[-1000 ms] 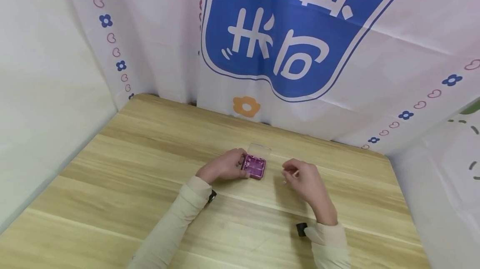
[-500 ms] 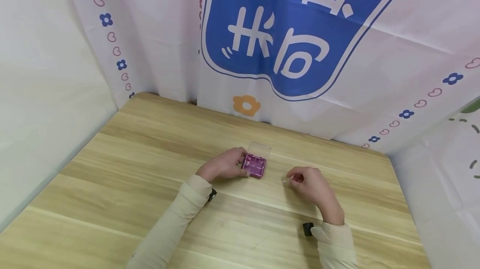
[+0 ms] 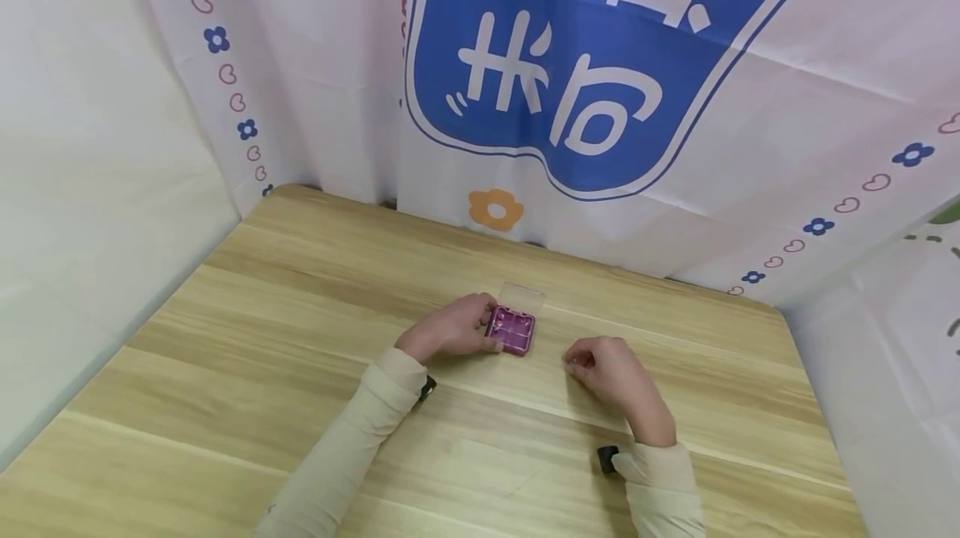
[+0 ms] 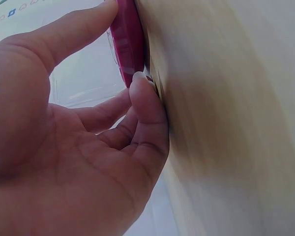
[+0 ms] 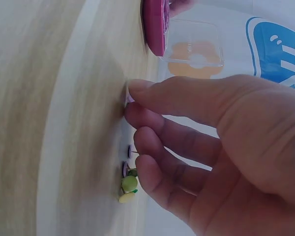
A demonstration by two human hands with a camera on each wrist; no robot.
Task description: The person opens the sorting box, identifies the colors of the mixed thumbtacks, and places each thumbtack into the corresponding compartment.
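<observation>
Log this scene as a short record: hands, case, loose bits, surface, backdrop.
left_hand: left hand grips purple case by its edges
right_hand: right hand appears to pinch a small lilac piece close above or on the table
case_state: clear lid open, on the far side; divided inside, contents too small to identify
loose_pieces: green piece, yellow piece and others beyond right fingertips
surface: wood-grain table
backdrop: white curtain with blue panel
</observation>
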